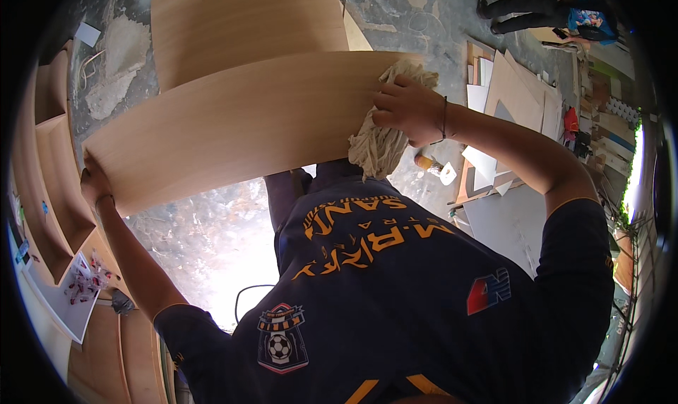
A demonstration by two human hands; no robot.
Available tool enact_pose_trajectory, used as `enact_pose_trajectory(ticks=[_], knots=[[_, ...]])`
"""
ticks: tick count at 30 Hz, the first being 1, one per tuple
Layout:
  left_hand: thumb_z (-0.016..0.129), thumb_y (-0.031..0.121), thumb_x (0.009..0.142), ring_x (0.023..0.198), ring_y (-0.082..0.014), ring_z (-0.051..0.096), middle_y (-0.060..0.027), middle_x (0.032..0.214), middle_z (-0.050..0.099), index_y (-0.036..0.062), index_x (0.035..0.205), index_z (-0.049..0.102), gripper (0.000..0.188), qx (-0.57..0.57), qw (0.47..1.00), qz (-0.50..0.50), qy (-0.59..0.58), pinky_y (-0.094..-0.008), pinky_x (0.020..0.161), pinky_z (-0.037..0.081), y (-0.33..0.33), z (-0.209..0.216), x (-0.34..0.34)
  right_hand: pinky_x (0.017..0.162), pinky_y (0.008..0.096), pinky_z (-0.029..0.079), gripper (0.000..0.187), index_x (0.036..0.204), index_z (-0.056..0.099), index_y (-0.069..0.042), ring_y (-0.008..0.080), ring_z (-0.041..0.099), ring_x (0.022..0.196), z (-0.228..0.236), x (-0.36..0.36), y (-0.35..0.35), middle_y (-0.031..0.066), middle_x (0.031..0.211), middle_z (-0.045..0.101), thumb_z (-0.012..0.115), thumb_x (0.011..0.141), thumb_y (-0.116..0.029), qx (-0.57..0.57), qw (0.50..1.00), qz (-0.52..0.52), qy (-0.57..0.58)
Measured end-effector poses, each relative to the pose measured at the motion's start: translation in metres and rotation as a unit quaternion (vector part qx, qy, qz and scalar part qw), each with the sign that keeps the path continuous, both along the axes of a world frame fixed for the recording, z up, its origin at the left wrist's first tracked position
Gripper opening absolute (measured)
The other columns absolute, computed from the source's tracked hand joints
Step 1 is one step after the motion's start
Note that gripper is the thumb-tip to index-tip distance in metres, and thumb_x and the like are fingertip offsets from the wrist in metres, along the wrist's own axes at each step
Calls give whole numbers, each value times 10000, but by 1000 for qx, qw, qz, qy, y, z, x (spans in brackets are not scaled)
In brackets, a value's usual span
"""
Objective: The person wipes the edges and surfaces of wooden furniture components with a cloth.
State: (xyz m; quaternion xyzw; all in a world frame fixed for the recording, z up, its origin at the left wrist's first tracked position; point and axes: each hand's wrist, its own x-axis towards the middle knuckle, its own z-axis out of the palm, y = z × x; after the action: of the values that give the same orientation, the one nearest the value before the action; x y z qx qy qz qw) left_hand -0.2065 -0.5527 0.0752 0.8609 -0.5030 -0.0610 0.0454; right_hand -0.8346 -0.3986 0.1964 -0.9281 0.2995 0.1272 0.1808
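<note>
A long light-brown wooden board (240, 125) spans in front of me, tilted, with its broad face toward me. My left hand (96, 181) grips its left end, the fingers partly hidden at the edge. At the board's right end, my right hand (409, 111) is closed on a crumpled cream cloth (374, 146), which lies against the board and hangs over its near edge. Behind the board is a second, wider wooden panel (247, 22) of the same colour.
Wooden shelving (56, 171) stands along the left. Cut sheets and offcuts (519, 93) lean and lie at the right, near a small bottle (424, 162) on the stained concrete floor (198, 241). Another person (558, 14) is at the far right.
</note>
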Motion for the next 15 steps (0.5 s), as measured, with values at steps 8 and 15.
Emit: enact_pose_trajectory(ticks=[8,15], knots=[[215,671,835,941,-405,566,-229,1002,603,26,1000,640,790,13,1000,4,-22,-492,823,435,-8,-11,16,775,357,345,493,905,528,-140,224,463,982,8,-39,25,46,980,483,716,451,-182,32,997,-50,50],[221,657,844,909,-413,573,-229,960,612,24,964,648,773,-32,999,-22,-14,-498,796,444,-3,-19,21,738,361,337,490,826,508,-122,240,478,893,5,-57,41,61,907,478,706,382,-176,19,998,-55,23]])
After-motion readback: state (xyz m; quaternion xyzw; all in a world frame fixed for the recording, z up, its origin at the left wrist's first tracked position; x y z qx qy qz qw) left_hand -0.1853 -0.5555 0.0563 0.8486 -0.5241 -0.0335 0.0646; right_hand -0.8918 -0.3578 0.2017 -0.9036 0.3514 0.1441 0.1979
